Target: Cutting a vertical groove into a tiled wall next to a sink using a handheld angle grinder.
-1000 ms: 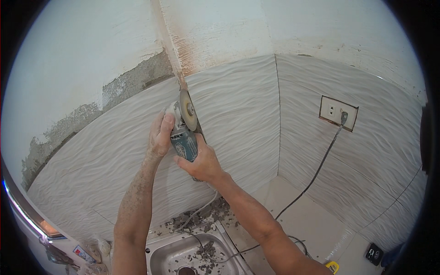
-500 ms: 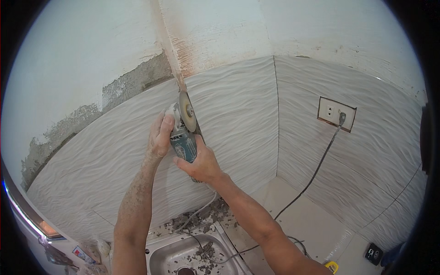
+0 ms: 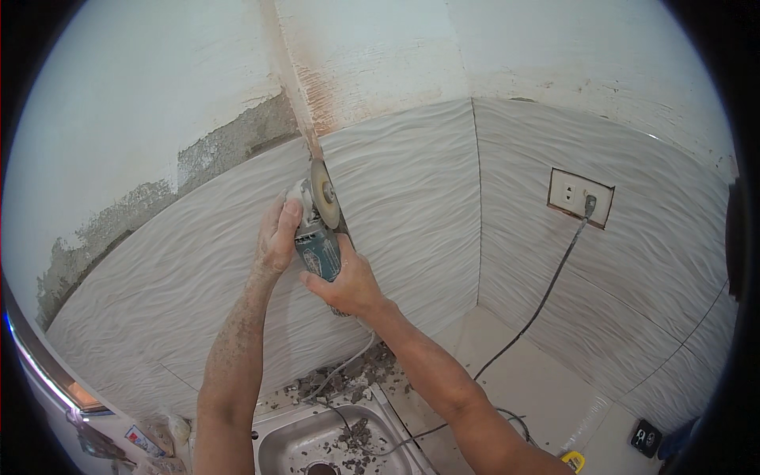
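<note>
Wavy-relief white wall tiles covering the lower walls on both sides of a corner. Above them, bare painted wall, with a strip of exposed grey mortar along the upper tile edge at left. Rust-coloured vertical stain on the plaster. Wall socket recessed in the right-hand tiles, plug inserted; black cable hanging down to the counter. Stainless steel sink at bottom centre, strewn with grey rubble in the basin and along its back edge. Small black device at lower right; yellow object near it, partly cut off.
</note>
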`<state>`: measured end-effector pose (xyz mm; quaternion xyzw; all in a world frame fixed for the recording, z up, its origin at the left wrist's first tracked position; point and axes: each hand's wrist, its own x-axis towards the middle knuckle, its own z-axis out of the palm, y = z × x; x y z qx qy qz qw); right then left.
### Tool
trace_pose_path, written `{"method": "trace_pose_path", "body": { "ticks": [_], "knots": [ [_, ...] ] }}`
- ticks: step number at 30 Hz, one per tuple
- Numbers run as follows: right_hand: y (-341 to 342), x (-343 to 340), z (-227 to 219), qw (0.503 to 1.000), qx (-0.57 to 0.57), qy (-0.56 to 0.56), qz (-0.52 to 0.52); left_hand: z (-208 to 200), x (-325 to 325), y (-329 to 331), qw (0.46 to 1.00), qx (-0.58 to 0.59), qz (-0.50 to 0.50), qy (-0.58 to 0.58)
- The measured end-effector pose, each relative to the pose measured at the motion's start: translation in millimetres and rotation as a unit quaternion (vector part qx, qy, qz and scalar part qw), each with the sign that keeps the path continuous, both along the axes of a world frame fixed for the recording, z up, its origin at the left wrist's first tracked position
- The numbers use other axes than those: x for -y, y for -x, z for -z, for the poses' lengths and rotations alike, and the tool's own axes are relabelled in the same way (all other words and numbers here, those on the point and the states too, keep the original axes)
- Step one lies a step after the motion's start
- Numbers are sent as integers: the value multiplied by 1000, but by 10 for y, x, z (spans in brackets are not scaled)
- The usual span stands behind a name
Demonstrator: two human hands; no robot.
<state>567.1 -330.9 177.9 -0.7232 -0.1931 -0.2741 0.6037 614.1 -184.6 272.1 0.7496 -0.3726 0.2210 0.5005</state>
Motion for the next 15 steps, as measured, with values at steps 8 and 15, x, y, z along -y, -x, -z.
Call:
{"method": "trace_pose_path", "body": {
  "ticks": [8,15],
  "knots": [
    [525,-112,-215,998,-16,56,-23,283,-358,252,995,47,13,87],
    [1016,-175,188,998,-32,-47,-3,284,-179,366,964,-179,65,185]
  ]
}}
